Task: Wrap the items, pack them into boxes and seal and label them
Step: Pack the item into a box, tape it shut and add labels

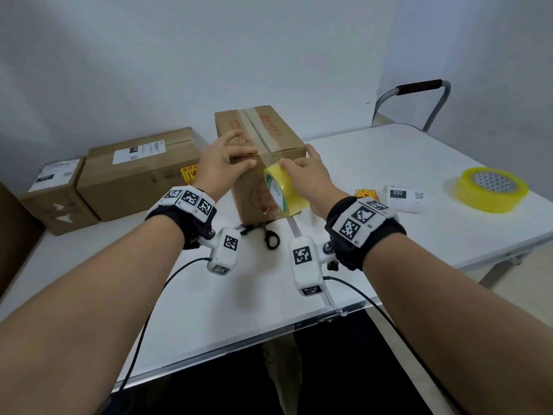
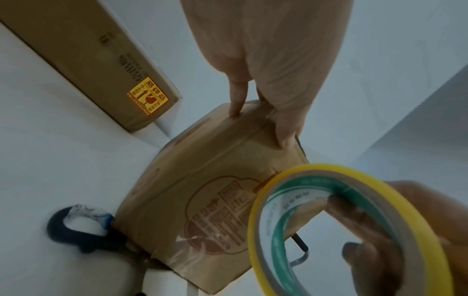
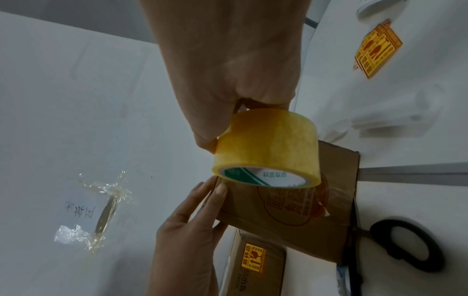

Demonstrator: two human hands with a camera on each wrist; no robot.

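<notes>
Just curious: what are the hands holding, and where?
Right hand grips the tape roll by its rim; left hand only presses flat on the box.

A small white paper label (image 1: pixel 405 198) on the right of the tabletop reads "032" in a black block. The yellow tape roll's (image 3: pixel 266 148) white-and-green core is printed "以质取胜". Other print is illegible.

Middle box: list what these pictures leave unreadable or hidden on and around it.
- Box contents: hidden, flaps closed.
- Scissors blades: head view, behind the box's base.
- White label small print: head view, too small beyond "032".
- Tape roll free end: cannot tell, right hand covers it.
</notes>
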